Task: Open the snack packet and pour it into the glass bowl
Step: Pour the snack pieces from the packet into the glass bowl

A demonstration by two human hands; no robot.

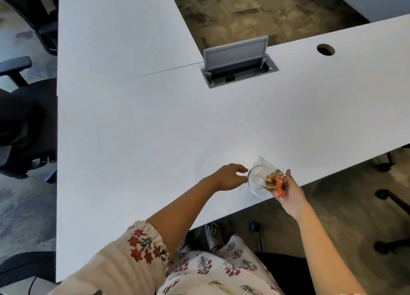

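Observation:
A clear glass bowl [255, 180] stands on the white table [155, 128] close to its near edge. My right hand [290, 191] holds a clear snack packet [271, 179] with orange and yellow pieces at its lower end, tilted over the bowl's right side. The packet's clear upper end points up and left above the bowl. My left hand [229, 176] rests on the table just left of the bowl, fingers apart, fingertips at or near the rim. Whether the packet is torn cannot be told.
A grey cable box [238, 69] with its lid raised sits in the table at the back. A round cable hole [325, 49] lies further right. Black office chairs [24, 117] stand to the left, and chair legs show under the table at the right.

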